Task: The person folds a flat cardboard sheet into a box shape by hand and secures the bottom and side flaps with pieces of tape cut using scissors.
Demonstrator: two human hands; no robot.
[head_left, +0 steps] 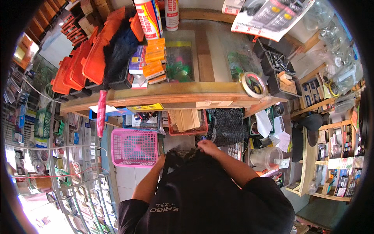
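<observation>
Pink basket point(134, 148): in front of the person, left of centre, below the wooden counter edge point(167, 92); open lattice, apparently plastic. Judged light, slightly flexible and smooth; best taken by two opposite sides of the rim, as thin lattice may bend or crack.
Left hand point(161, 159): at the basket's lower right corner; fingers largely hidden, so cannot tell whether it grasps the rim.
Right hand point(207, 147): fingers curled beside a small blue item point(203, 137); cannot tell whether that is gripped.
Red tray point(171, 130): beyond the hands, bearing brown flat sheets point(185, 120).
Black bubbled bundle point(228, 126): right of tray; judged soft.
</observation>
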